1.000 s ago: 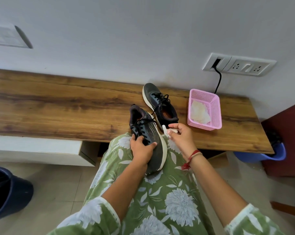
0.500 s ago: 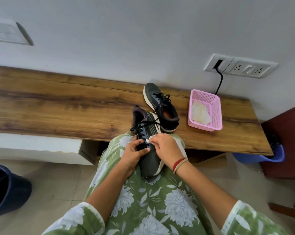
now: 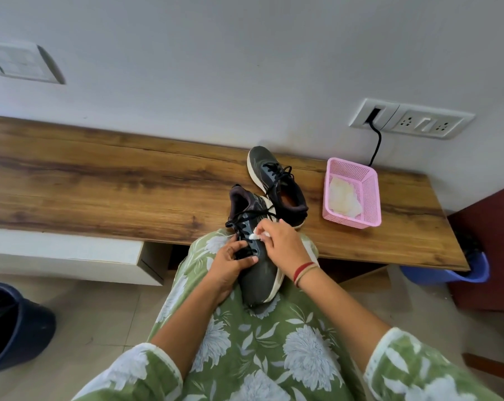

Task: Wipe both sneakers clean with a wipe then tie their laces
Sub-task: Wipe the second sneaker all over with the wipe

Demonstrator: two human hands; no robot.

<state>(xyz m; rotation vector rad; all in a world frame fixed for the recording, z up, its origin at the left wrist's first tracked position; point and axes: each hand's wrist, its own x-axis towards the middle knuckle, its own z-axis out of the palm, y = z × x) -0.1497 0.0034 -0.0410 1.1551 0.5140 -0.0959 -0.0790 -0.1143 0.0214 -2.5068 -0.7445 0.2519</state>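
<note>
A dark grey sneaker (image 3: 259, 273) with a white sole lies on my lap, toe toward me, its black laces loose. My left hand (image 3: 230, 260) grips its left side at the lace eyelets. My right hand (image 3: 282, 244) pinches a small white wipe (image 3: 256, 235) and presses it on the sneaker's upper by the laces. The second sneaker (image 3: 276, 183) stands on the wooden bench (image 3: 100, 192) just behind, laces untied.
A pink mesh basket (image 3: 369, 198) holding white wipes sits on the bench at the right. A black cable hangs from the wall socket (image 3: 410, 123) behind it. A dark bin (image 3: 13, 322) stands on the floor at left, a blue tub (image 3: 462, 270) at right.
My right hand moved left from beside the sneaker onto its upper, bringing the wipe to the lace area. My left hand shifted slightly up the shoe's side.
</note>
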